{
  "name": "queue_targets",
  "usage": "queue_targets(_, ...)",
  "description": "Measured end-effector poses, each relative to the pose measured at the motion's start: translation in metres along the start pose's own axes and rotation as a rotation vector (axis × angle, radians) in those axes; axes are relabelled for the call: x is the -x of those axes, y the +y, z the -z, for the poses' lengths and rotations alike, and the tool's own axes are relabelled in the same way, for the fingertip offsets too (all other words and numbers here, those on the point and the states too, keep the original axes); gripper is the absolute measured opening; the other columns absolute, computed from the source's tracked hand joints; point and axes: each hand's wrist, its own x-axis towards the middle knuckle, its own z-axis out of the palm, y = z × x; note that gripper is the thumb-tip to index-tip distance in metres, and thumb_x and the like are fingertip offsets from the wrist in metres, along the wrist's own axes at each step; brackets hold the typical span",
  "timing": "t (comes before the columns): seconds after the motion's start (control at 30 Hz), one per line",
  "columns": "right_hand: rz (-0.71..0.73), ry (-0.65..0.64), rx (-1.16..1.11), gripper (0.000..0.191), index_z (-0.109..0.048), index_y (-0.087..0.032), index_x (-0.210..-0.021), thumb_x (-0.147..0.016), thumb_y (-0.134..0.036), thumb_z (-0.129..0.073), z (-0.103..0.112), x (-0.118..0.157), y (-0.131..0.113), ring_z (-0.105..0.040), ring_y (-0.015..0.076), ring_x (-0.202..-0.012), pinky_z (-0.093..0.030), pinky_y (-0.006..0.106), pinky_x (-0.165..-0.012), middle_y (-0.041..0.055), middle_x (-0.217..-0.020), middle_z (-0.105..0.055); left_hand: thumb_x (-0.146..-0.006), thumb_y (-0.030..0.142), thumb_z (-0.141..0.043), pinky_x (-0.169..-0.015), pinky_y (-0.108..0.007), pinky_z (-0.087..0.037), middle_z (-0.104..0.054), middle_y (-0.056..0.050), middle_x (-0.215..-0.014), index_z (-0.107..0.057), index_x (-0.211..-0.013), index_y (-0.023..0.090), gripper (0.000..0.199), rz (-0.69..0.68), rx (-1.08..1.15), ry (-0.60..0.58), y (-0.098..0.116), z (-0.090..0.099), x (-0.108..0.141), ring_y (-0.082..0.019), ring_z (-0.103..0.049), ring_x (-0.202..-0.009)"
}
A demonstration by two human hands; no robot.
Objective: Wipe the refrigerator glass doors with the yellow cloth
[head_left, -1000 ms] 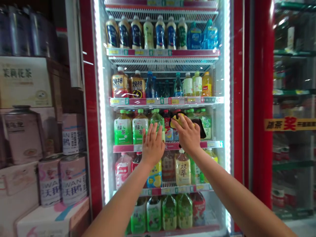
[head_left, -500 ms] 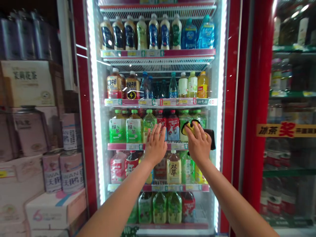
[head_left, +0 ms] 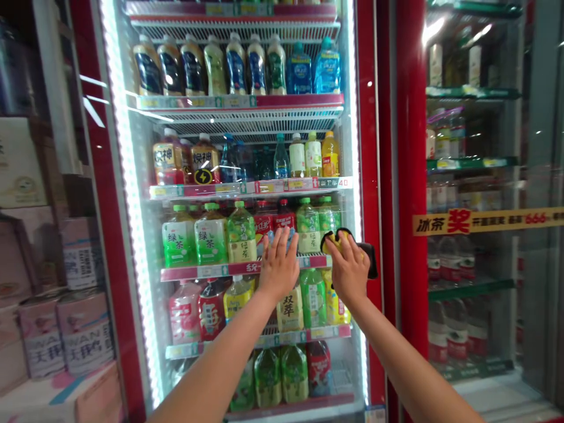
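Right hand (head_left: 350, 267) and yellow-and-black cloth (head_left: 371, 259) at the right edge of the lit drinks fridge (head_left: 369, 176)

The cloth lies at the front of the fridge, halfway up, overlapping its right light strip and red frame. The right hand holds it with the fingers laid over its yellow part – a black flap sticks out beyond the knuckles. How the thumb grips cannot be told.

The left hand (head_left: 278, 265) is raised before the middle of the fridge, palm turned to it, fingers slightly spread. It looks flat on the glass, though contact is hard to make out.

Inside the fridge, green tea bottles (head_left: 178, 241) stand on the left of the middle shelf, and a 双萃 bottle (head_left: 289, 308) one shelf lower, partly behind the left hand. Blue bottles (head_left: 327, 67) stand at upper right.

Left of the fridge are pink cans (head_left: 86, 335); right of it, a second red-framed cooler (head_left: 405, 294) bears a yellow banner (head_left: 489, 222).
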Motion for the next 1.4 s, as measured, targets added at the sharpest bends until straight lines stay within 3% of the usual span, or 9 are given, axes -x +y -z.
queue_targets(0.17, 0.161, -0.101, -0.017, 0.052, -0.061, -0.040, -0.139, -0.099, -0.010, -0.047, 0.008, -0.030, 0.015, -0.043, 0.0235, -0.146, -0.031, 0.045, -0.112, -0.0012, -0.158, -0.050, -0.094, 0.027, -0.057, -0.129, -0.060, -0.011, -0.031, -0.014, -0.168, -0.031, -0.160, 0.018, 0.072, -0.055, -0.012, -0.058, 0.017, -0.001, -0.010, -0.032, -0.022, -0.158)
queue_targets(0.27, 0.070, -0.077, 0.008, 0.050, -0.059, -0.038, -0.142, -0.101, -0.014, -0.045, 0.010, -0.053, 0.032, -0.041, 0.0239, -0.147, -0.033, 0.044, -0.111, 0.0008, -0.161, -0.047, -0.093, 0.030, -0.057, -0.130, -0.060, -0.010, -0.029, -0.015, -0.169, -0.031, -0.160, 0.017, 0.073, -0.039, 0.004, -0.065, 0.027, -0.003, -0.017, -0.032, -0.021, -0.158)
queue_targets(0.4, -0.134, -0.040, 0.065, 0.050, -0.056, -0.033, -0.146, -0.101, -0.016, -0.044, 0.007, -0.033, 0.040, -0.042, 0.0288, -0.146, -0.035, 0.046, -0.105, 0.0083, -0.161, -0.046, -0.094, 0.031, -0.057, -0.130, -0.059, -0.011, -0.029, -0.014, -0.169, -0.032, -0.160, 0.018, 0.072, -0.036, 0.007, -0.087, 0.034, -0.005, -0.018, -0.031, -0.021, -0.158)
queue_targets(0.6, 0.092, -0.122, 0.025, 0.055, -0.054, -0.039, -0.147, -0.099, -0.014, -0.044, 0.011, -0.056, 0.045, -0.038, 0.0242, -0.149, -0.034, 0.044, -0.107, 0.0025, -0.163, -0.043, -0.093, 0.033, -0.059, -0.130, -0.059, -0.012, -0.031, -0.015, -0.168, -0.034, -0.159, 0.018, 0.072, -0.091, 0.001, -0.069, 0.040, -0.007, -0.031, -0.032, -0.022, -0.158)
queue_targets(0.7, 0.036, -0.064, 0.027, 0.053, -0.054, -0.037, -0.147, -0.100, -0.016, -0.043, 0.014, -0.076, 0.063, -0.040, 0.0248, -0.148, -0.036, 0.044, -0.106, 0.0044, -0.163, -0.044, -0.093, 0.032, -0.059, -0.129, -0.061, -0.013, -0.034, -0.015, -0.167, -0.036, -0.158, 0.018, 0.070, -0.089, 0.020, -0.042, 0.049, -0.009, -0.043, -0.032, -0.024, -0.157)
queue_targets(0.9, 0.071, -0.011, 0.032, 0.054, -0.055, -0.035, -0.147, -0.098, -0.014, -0.046, 0.010, -0.050, 0.094, -0.042, 0.0258, -0.147, -0.030, 0.052, -0.115, 0.0085, -0.161, -0.046, -0.090, 0.031, -0.062, -0.128, -0.063, -0.013, -0.032, -0.017, -0.167, -0.032, -0.159, 0.019, 0.077, -0.078, 0.051, -0.025, 0.059, -0.013, -0.049, -0.033, -0.023, -0.157)
queue_targets(1.17, -0.086, 0.075, -0.030, 0.063, -0.039, -0.026, -0.158, -0.097, -0.013, -0.040, -0.001, -0.139, 0.057, -0.032, 0.0318, -0.153, -0.025, 0.057, -0.117, 0.0157, -0.166, -0.036, -0.091, 0.031, -0.060, -0.130, -0.055, -0.015, -0.035, -0.013, -0.166, -0.032, -0.159, 0.018, 0.076, -0.073, 0.025, -0.016, 0.049, -0.009, -0.064, -0.029, -0.023, -0.158)
queue_targets(1.27, 0.090, 0.053, -0.042, 0.059, -0.039, -0.021, -0.159, -0.099, -0.015, -0.040, -0.001, -0.123, 0.053, -0.029, 0.0298, -0.154, -0.026, 0.054, -0.118, 0.0159, -0.167, -0.033, -0.092, 0.030, -0.057, -0.130, -0.053, -0.016, -0.035, -0.013, -0.166, -0.033, -0.158, 0.014, 0.072, -0.046, 0.007, 0.003, 0.041, -0.005, -0.069, -0.029, -0.024, -0.157)
queue_targets(1.4, 0.362, 0.060, -0.092, 0.043, -0.063, -0.026, -0.138, -0.100, -0.017, -0.046, 0.005, -0.102, 0.087, -0.043, 0.0241, -0.144, -0.036, 0.042, -0.113, 0.0101, -0.158, -0.049, -0.096, 0.029, -0.051, -0.130, -0.054, -0.017, -0.038, -0.013, -0.165, -0.035, -0.157, 0.015, 0.066, -0.033, -0.004, 0.020, 0.021, 0.001, -0.068, -0.029, -0.027, -0.156)
